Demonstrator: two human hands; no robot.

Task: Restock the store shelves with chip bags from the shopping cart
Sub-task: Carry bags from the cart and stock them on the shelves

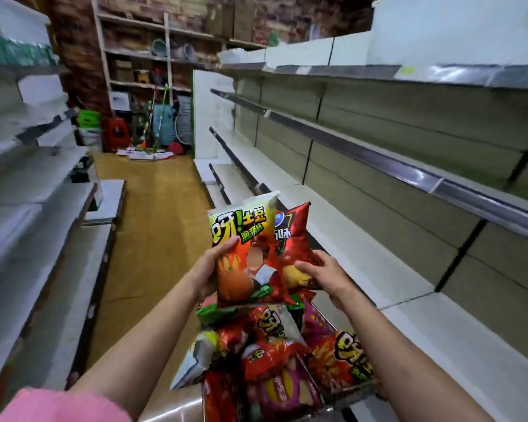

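Cart [345,397] brims with chip bags [275,360]; each hand's grip clamps one lifted bag.

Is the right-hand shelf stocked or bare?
Bare: the right-hand shelf shows no bags; the bags held in both hands are not yet placed.

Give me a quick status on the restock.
Left hand grips orange-green bag; right hand grips red bag. Both above cart pile. Right shelf bare, unobstructed.
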